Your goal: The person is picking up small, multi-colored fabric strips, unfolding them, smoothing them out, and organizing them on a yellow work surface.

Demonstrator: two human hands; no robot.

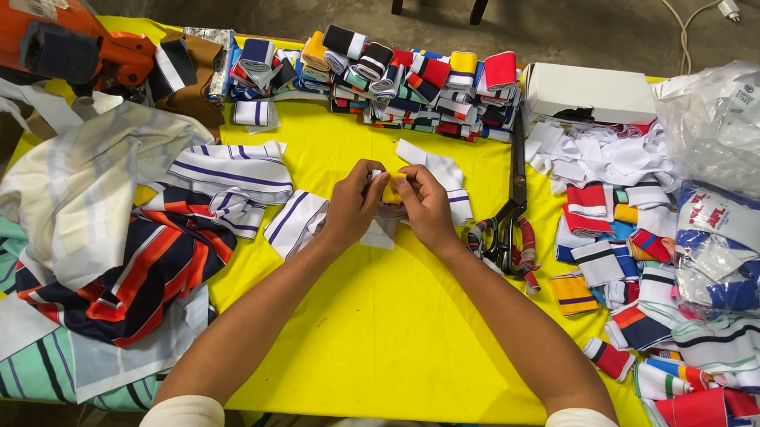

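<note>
Both of my hands meet over the middle of the yellow table (390,328). My left hand (352,205) and my right hand (423,206) pinch the same white knitted fabric strip (381,231), folding or rolling it between the fingertips. The fingers hide most of that strip. Another white strip with purple stripes (292,221) lies just left of my left hand. A white piece (440,169) lies behind my right hand.
Large scissors (512,213) lie right of my right hand. Rolled striped strips (405,83) are stacked at the back. A white box (590,93), plastic bags (737,121) and loose striped strips (657,283) fill the right. Striped fabric (122,259) and an orange tool (48,30) sit left.
</note>
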